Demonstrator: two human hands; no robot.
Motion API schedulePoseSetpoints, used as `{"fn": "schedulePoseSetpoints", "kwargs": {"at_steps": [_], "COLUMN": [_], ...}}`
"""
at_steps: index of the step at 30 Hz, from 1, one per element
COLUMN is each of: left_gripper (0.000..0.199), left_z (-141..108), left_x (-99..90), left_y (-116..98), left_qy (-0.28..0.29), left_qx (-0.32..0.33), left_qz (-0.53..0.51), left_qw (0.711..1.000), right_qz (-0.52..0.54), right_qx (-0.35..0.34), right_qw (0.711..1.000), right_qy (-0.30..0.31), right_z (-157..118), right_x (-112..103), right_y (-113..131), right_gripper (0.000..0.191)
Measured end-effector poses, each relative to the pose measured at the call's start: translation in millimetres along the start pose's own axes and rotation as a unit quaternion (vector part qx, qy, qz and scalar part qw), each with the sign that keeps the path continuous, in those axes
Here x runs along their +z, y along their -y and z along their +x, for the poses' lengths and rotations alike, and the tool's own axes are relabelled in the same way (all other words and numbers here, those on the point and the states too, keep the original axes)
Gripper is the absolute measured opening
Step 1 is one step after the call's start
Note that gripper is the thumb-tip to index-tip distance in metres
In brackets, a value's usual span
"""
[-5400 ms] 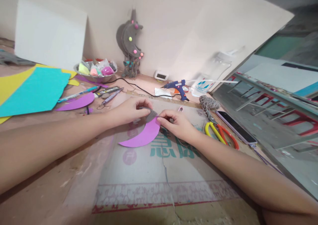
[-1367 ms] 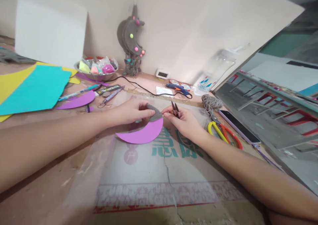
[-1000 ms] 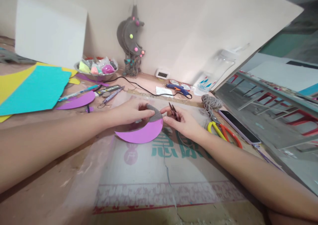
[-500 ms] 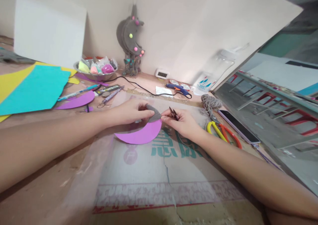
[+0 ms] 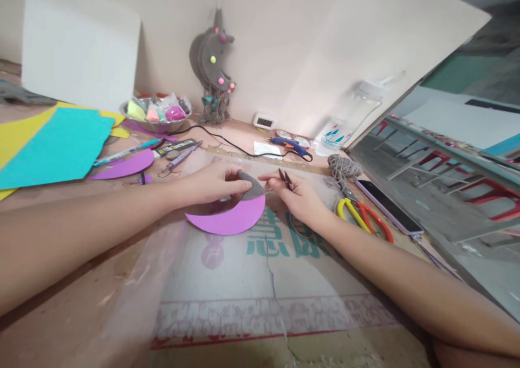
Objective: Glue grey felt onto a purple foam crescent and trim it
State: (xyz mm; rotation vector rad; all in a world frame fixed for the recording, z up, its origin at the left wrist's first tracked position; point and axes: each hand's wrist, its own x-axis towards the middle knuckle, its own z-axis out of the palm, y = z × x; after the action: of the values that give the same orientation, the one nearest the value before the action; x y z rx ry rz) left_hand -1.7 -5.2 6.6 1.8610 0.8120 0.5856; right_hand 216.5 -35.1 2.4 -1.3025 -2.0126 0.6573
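Observation:
A purple crescent (image 5: pixel 227 216), cut from thin sheet, is held just above the plastic-covered mat. Grey yarn (image 5: pixel 252 188) is wrapped closely round its upper right end. My left hand (image 5: pixel 219 182) grips that wrapped end, thumb on the near face and fingers behind, partly hidden. To the right, my right hand (image 5: pixel 298 197) has its index finger stretched toward the wrapped end, a small gap apart. A small dark two-pointed tool (image 5: pixel 286 179), perhaps snips or tweezers, sticks up from its curled fingers. Whether a yarn strand runs between the hands is too fine to tell.
At right lie a grey yarn ball (image 5: pixel 344 166), scissors (image 5: pixel 363 211) with yellow and orange handles, and a phone (image 5: pixel 388 205). Behind are a blue glue gun (image 5: pixel 290 144), a bottle (image 5: pixel 349 118) and a bowl of clay packets (image 5: pixel 156 121). Turquoise sheet (image 5: pixel 60 146) lies left.
My right hand's fingertips have parted from the edge of the wrapped end, with the index finger now straighter. My left hand and the crescent have barely moved.

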Motion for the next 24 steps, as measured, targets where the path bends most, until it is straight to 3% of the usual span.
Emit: {"fn": "schedulePoseSetpoints", "kwargs": {"at_steps": [4, 6, 9, 11, 14, 18, 24], "left_gripper": [0.018, 0.021, 0.023, 0.022, 0.025, 0.025, 0.025], "left_z": [-0.1, -0.1, 0.3, 0.9, 2.0, 2.2, 1.3], "left_x": [-0.3, -0.1, 0.7, 1.2, 1.8, 2.2, 1.7], "left_y": [-1.4, -0.9, 1.4, 3.5, 5.8, 5.7, 6.6], "left_qy": [-0.002, -0.004, -0.006, -0.005, -0.007, -0.004, -0.003], "left_qx": [0.010, 0.010, -0.007, -0.017, -0.012, -0.021, -0.031], "left_qz": [0.004, 0.004, -0.005, -0.001, 0.016, 0.013, 0.025], "left_qw": [1.000, 1.000, 1.000, 1.000, 1.000, 1.000, 0.999], "right_qz": [-0.017, -0.031, -0.105, -0.201, -0.330, -0.358, -0.316], "right_qx": [0.005, 0.008, 0.048, 0.097, 0.183, 0.224, 0.278], "right_qw": [0.997, 0.994, 0.984, 0.963, 0.917, 0.901, 0.904], "right_qy": [-0.077, -0.108, -0.135, -0.154, -0.132, -0.102, -0.078], "right_z": [5.6, 11.8, 24.4, 34.4, 52.4, 82.4, 124.1], "right_x": [-12.0, -29.1, -65.1, -88.9, -112.5, -119.0, -112.6], "right_y": [6.0, 6.9, -2.8, -18.5, -48.5, -76.8, -85.3], "right_gripper": [0.027, 0.024, 0.036, 0.041, 0.031, 0.033, 0.032]}}
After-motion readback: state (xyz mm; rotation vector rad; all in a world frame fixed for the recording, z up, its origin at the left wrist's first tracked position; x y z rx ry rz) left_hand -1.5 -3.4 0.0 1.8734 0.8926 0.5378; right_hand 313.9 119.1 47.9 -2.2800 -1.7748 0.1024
